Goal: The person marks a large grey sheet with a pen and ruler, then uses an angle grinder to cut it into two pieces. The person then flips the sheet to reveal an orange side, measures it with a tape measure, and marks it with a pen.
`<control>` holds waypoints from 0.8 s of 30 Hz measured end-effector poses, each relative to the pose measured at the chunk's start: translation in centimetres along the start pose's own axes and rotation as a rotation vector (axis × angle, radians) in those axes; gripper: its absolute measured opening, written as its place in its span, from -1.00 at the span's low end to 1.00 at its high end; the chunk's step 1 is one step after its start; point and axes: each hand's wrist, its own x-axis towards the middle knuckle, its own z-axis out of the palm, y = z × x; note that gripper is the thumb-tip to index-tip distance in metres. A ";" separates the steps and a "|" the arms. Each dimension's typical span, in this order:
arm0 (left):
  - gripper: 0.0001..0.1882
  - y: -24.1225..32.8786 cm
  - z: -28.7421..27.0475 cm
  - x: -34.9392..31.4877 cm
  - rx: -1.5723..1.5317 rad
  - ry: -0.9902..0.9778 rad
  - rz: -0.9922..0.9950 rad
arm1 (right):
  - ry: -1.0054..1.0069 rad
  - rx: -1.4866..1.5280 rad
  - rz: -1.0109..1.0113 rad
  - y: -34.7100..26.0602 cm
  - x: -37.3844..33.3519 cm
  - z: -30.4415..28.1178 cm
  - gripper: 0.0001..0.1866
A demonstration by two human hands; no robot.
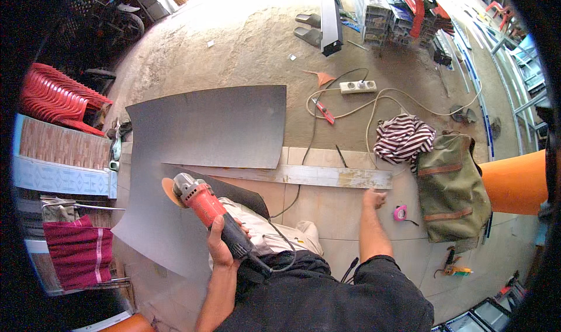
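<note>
My left hand is wrapped around the dark rear body of a red and black angle grinder, held over my lap. Its orange-brown disc points up and left, above a large grey sheet with a cut-out section. On the floor ahead, a long flat metal bar lies crosswise, its left part along the sheet's edge. My right hand is at the near edge of the bar's right end, fingers curled; whether they grip anything is hidden. A pink tape measure lies to its right.
A white power strip with looping cables and a red utility knife lie ahead. On the right are a striped cloth and an olive bag. Stacked red chairs stand left; metal profiles are piled far ahead.
</note>
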 end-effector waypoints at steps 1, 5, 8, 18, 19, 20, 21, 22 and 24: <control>-0.40 0.2 0.2 -0.1 0.008 -0.004 0.007 | 0.089 -0.020 -0.064 1.1 2.1 0.1 -0.17; -0.40 0.9 1.7 -0.7 0.030 0.025 0.043 | -0.198 0.486 0.158 1.5 7.9 -0.3 -0.21; -0.40 1.1 3.4 -0.7 -0.038 -0.106 -0.018 | -0.284 0.640 0.324 1.1 8.6 1.3 -0.17; -0.30 0.9 8.1 -3.1 -0.130 -0.183 0.080 | -1.244 -0.033 0.102 -1.8 -23.1 14.5 -0.36; -0.31 1.0 8.2 -3.1 -0.154 -0.215 0.077 | -1.202 -0.058 0.034 -2.2 -23.8 15.4 -0.37; -0.34 1.0 8.1 -3.1 -0.211 -0.215 0.053 | -1.214 -0.237 -0.136 -2.3 -23.5 16.2 -0.38; -0.35 1.1 8.0 -3.0 -0.192 -0.221 0.067 | -1.025 -0.393 -0.347 -2.2 -22.5 17.0 -0.38; -0.35 1.2 7.9 -2.7 -0.184 -0.241 0.082 | -0.897 -0.604 -0.526 -1.8 -20.7 17.6 -0.39; -0.36 1.1 7.4 -2.4 -0.181 -0.238 0.092 | -0.890 -0.398 -0.185 0.5 -14.4 17.1 -0.47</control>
